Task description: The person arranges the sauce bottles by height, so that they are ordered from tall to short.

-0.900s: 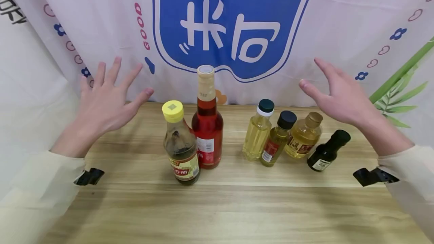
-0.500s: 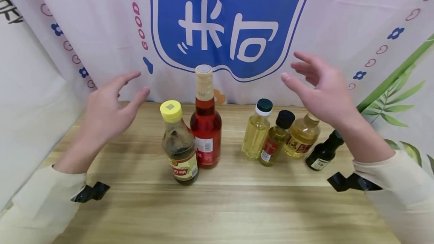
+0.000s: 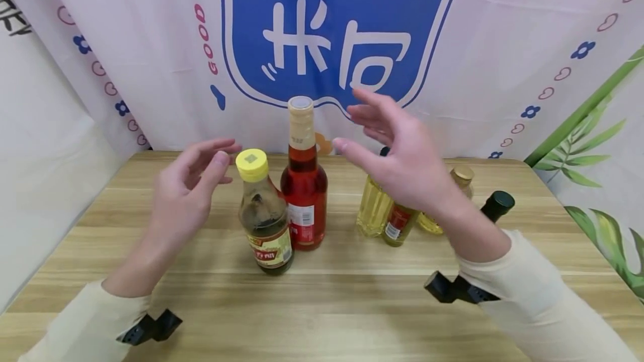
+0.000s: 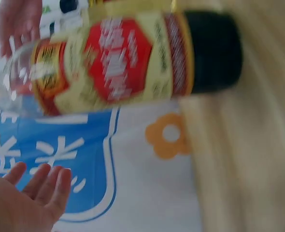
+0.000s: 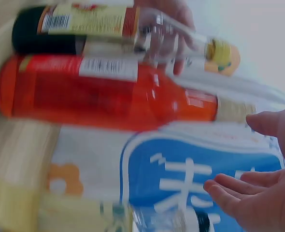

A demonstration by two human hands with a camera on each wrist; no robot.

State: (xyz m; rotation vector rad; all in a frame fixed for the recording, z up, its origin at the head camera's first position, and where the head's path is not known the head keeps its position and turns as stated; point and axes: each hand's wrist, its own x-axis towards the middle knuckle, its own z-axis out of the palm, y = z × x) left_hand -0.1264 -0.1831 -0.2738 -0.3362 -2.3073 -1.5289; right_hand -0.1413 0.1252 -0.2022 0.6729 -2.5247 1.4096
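Observation:
A yellow-capped bottle of dark liquid [image 3: 266, 211], with a cream and red label, stands upright at the table's middle left. Just behind it to the right is a taller red bottle [image 3: 305, 183] with a cream neck. My left hand [image 3: 183, 194] hovers beside the yellow cap, its fingers loosely bent and holding nothing. To the right of the red bottle's neck, my right hand [image 3: 402, 155] is raised in the air, thumb and fingers spread apart. It partly hides the bottles of pale yellow oil [image 3: 373, 208] and darker oil [image 3: 399, 223]. Both wrist views are blurred.
A rounder gold-capped bottle [image 3: 462, 176] and a small dark bottle [image 3: 497, 204] stand to the right, partly behind the right forearm. A printed white and blue cloth [image 3: 176, 60] hangs behind the wooden table [image 3: 322, 317].
My right hand has swept left from beyond the small bottles toward the red bottle. My left hand has moved right and down to the yellow-capped bottle, its spread fingers now loosely bent. The bottles stay put.

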